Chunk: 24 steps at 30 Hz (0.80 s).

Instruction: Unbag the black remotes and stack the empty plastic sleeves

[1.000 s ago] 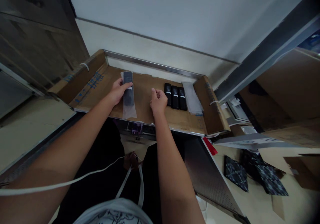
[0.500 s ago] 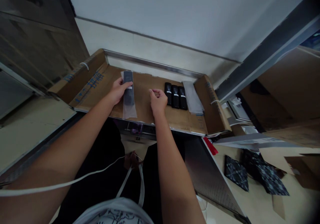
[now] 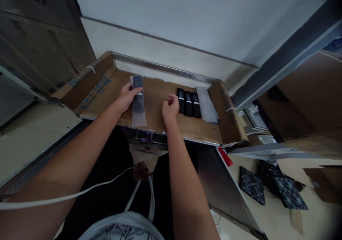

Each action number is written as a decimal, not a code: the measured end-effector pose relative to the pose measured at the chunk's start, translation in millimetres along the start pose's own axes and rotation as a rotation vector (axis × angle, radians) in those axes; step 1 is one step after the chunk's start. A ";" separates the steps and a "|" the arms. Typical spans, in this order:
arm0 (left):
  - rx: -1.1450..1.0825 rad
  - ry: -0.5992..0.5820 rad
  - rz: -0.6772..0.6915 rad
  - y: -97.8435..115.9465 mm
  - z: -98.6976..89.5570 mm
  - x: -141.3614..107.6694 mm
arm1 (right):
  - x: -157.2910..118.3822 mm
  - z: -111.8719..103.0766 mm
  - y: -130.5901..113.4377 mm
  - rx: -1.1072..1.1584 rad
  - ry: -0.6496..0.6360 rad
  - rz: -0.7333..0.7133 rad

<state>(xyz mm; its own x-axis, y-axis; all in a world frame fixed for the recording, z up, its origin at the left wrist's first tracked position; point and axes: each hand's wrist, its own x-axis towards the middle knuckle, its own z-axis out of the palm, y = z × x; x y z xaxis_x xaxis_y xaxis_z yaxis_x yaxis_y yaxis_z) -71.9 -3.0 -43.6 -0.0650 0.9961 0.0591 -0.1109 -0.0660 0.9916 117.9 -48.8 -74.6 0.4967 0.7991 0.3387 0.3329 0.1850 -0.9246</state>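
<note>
My left hand (image 3: 127, 96) grips the upper left side of a dark remote-like device (image 3: 138, 104) inside a frosted plastic sleeve (image 3: 139, 120), with the thumb across its front. The sleeve's lower end extends past the device. To the right, my right hand (image 3: 171, 108) is curled with fingers drawn together; whether anything small is in them is hidden. Just beyond it, three black devices with white labels lie side by side, the middle one (image 3: 188, 104) among them. Beside them is a stack of flat translucent sleeves (image 3: 207, 104).
Cardboard (image 3: 157, 86) lines the shallow work tray, with raised cardboard walls at its left (image 3: 88, 76) and right (image 3: 229, 115). A white cable (image 3: 80, 194) crosses over my left forearm. Dark patterned packages (image 3: 252, 184) lie on the floor at right.
My right hand has shifted slightly up and its fingers have curled inward. My left hand keeps its hold, while the device's lower end now shows more clearly through the sleeve.
</note>
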 end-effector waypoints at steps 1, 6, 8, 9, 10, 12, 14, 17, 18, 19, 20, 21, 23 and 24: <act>0.000 0.005 0.003 -0.2 -0.1 0.2 | -0.1 0.3 0.1 0.004 0.003 -0.002; -0.011 0.013 0.012 -1.1 -0.4 0.6 | -0.4 0.9 0.5 0.023 -0.006 0.007; -0.014 0.008 0.010 -1.0 -0.4 0.2 | -0.5 0.8 0.7 0.023 -0.012 0.007; -0.013 0.007 0.008 -1.0 -0.4 0.1 | -0.5 0.8 0.8 0.022 -0.013 0.005; -0.011 0.005 0.005 -1.0 -0.5 0.0 | -0.6 0.8 0.8 0.021 -0.011 0.000; -0.006 0.003 0.005 -1.1 -0.5 0.1 | -0.8 0.9 0.5 0.020 -0.004 -0.010; -0.003 0.004 0.004 -1.3 -0.6 0.3 | -0.9 1.1 0.0 0.022 0.000 -0.014; -0.003 0.008 0.001 -1.6 -0.7 0.6 | -0.9 1.8 0.2 0.030 -0.001 -0.008; -0.004 0.008 0.000 -1.8 -0.8 0.8 | -0.8 2.0 0.7 0.031 -0.003 -0.007; -0.005 0.008 0.002 -2.1 -0.9 1.1 | -0.8 2.3 1.6 0.031 -0.004 -0.009; -0.005 0.010 0.005 -2.5 -1.0 1.5 | -0.7 2.6 2.7 0.029 -0.002 -0.014; -0.005 0.010 0.009 -3.1 -1.2 1.9 | -0.6 3.0 3.9 0.028 0.000 -0.020; -0.007 0.010 0.020 -4.3 -1.6 3.0 | -0.5 3.5 6.3 0.035 0.003 -0.031; -0.007 0.009 0.025 -4.9 -1.8 3.5 | -0.4 3.8 7.2 0.041 0.005 -0.031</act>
<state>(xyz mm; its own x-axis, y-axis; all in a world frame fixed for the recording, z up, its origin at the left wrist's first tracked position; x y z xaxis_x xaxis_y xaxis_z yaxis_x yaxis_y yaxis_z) -73.3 0.7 -48.5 -0.0769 0.9936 0.0831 -0.1165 -0.0917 0.9889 117.0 -45.7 -82.0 0.4906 0.7897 0.3682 0.3156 0.2329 -0.9199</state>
